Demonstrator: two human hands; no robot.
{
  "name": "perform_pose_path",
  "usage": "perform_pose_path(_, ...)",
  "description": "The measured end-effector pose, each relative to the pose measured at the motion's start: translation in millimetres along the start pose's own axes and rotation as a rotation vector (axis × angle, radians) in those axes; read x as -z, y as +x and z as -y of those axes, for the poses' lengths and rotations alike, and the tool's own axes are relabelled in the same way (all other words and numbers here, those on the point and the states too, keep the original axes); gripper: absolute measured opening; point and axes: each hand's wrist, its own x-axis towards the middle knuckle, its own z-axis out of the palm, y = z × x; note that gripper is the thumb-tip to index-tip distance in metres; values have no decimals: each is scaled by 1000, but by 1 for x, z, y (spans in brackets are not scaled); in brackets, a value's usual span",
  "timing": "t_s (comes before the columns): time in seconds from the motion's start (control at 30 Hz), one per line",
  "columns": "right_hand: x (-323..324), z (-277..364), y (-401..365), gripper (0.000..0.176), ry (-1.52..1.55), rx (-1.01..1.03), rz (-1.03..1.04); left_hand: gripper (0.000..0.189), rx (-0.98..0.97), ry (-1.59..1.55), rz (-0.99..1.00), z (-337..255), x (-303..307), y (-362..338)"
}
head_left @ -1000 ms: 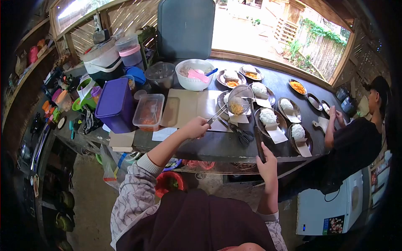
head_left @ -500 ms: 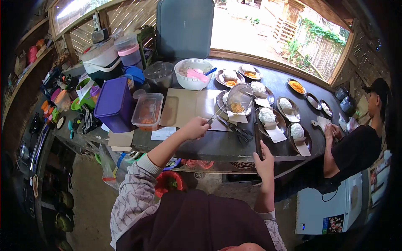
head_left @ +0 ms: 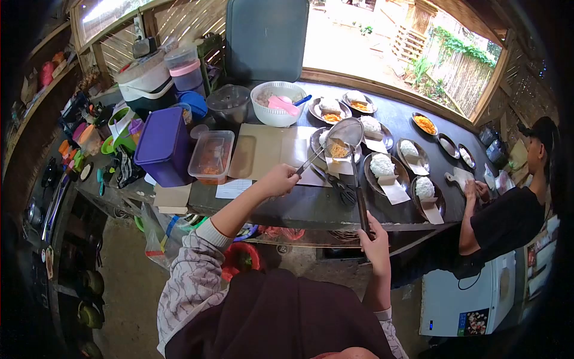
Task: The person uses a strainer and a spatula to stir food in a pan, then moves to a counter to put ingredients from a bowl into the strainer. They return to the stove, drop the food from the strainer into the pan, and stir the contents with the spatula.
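Strainer (head_left: 342, 136) now tipped steeper than a second ago; stick (head_left: 359, 200) has swung up off the counter edge to point at its mesh.

Counter (head_left: 299, 209): dark, crowded. Co-worker (head_left: 508, 218) at far right, hands at a small board, well apart. Purple tub (head_left: 161, 146), white bowl (head_left: 276, 105) and clear box (head_left: 210, 157) to the left. Rice plates (head_left: 382, 166) in rows right of the strainer.

Left hand (head_left: 278, 179): fingers curled tight round the strainer handle, holding it tilted over a plate (head_left: 315, 143). Orange noodles (head_left: 338, 149) sit in the mesh. Right hand (head_left: 376, 242): fingers wrapped round the stick's lower end.

Step, likely: clearing noodles onto the plate. Next calls for stick tip into mesh, pushing downward. Black tool (head_left: 342, 190) lies beside the stick's line, in the way of a low sweep.
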Motion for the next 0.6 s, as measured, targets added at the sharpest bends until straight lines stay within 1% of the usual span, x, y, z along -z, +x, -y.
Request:
perform_pose_path(0.03, 1, -3, -2, 51, -1, 0, 1, 24, -16, 20, -25, 1, 0, 0)
perform_pose_path(0.1, 6, -9, -4, 51, -121, 111, -23, 24, -22, 27, -38, 1, 0, 0)
perform_pose_path(0.13, 10, -8, -5, 51, -121, 110, -22, 24, -30, 35, -50, 2, 0, 1)
perform_pose_path(0.2, 17, -1, -8, 48, -158, 40, 4, 23, -24, 29, -50, 3, -1, 2)
perform_pose_path(0.37, 20, 2, 0, 48, -163, 57, -41, 23, -19, 28, -53, 2, -6, 5)
perform_pose_path(0.43, 19, -4, 7, 48, -203, 169, -78, 23, -42, 58, -75, 3, -7, 7)
perform_pose_path(0.6, 12, 2, 2, 47, -234, 104, -76, 22, -60, 80, -93, 6, -7, 7)
